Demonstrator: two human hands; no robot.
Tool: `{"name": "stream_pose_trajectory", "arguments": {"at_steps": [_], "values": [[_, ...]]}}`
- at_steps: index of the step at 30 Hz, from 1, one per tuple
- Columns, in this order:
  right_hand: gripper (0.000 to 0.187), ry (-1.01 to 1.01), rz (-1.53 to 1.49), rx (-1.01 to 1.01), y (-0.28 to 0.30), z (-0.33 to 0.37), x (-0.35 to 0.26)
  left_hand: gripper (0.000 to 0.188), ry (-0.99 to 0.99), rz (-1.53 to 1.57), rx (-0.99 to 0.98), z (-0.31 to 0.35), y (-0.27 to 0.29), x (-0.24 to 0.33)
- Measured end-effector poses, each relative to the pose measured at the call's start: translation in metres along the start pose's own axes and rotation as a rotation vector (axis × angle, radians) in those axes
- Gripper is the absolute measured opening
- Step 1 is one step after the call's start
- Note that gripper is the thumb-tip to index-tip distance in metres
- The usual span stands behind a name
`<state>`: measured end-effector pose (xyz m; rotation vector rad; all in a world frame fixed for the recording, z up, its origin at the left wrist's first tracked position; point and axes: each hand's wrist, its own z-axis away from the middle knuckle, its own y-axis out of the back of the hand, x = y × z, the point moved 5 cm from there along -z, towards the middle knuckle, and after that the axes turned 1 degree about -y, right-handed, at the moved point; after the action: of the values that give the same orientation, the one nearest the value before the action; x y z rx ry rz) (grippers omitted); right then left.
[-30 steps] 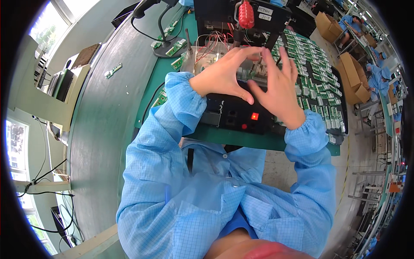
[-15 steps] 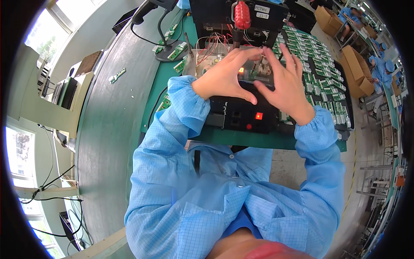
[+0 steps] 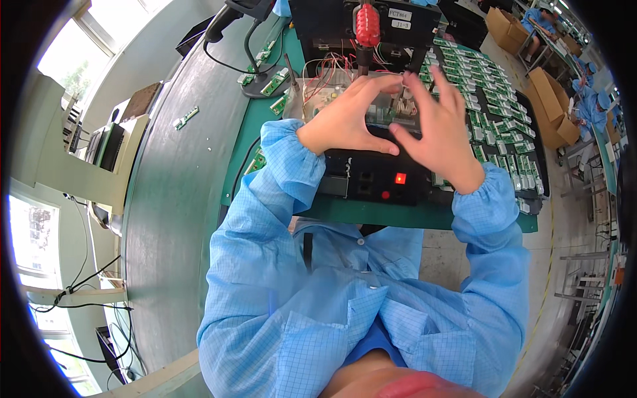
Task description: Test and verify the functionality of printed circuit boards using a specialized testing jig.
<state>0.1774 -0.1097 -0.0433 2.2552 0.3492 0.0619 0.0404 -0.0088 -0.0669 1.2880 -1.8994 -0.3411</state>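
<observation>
Both hands hover over a black test fixture (image 3: 379, 139) with a clear plate, wires and small parts inside. My left hand (image 3: 348, 121) arches over the fixture's left side, its thumb apart from the fingers and pointing right. On the right, my right hand (image 3: 443, 129) has its fingers spread and its thumb toward the left thumb. The fingertips of the two hands come close together at the far side; whether they touch the fixture or a small part there, I cannot tell. Nothing held shows in either hand. Below them, a control panel (image 3: 361, 192) carries a lit red square button (image 3: 400, 178).
A red-gripped lever (image 3: 367, 26) stands behind the hands. Many green circuit boards (image 3: 501, 119) lie in rows at the right. A handheld scanner (image 3: 225, 20) rests on a stand at the far left. One loose board (image 3: 186, 118) lies on the left bench (image 3: 172, 219).
The glowing orange digit between my hands is no longer seen. Both hands keep nearly the same pose, and the view has shifted slightly.
</observation>
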Motion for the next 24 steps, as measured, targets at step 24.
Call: {"name": "stream_pose_trajectory", "arguments": {"at_steps": [24], "values": [[0.091, -0.042, 0.053, 0.103, 0.019, -0.003, 0.011, 0.113, 0.131, 0.109, -0.011, 0.001, 0.000, -0.004]]}}
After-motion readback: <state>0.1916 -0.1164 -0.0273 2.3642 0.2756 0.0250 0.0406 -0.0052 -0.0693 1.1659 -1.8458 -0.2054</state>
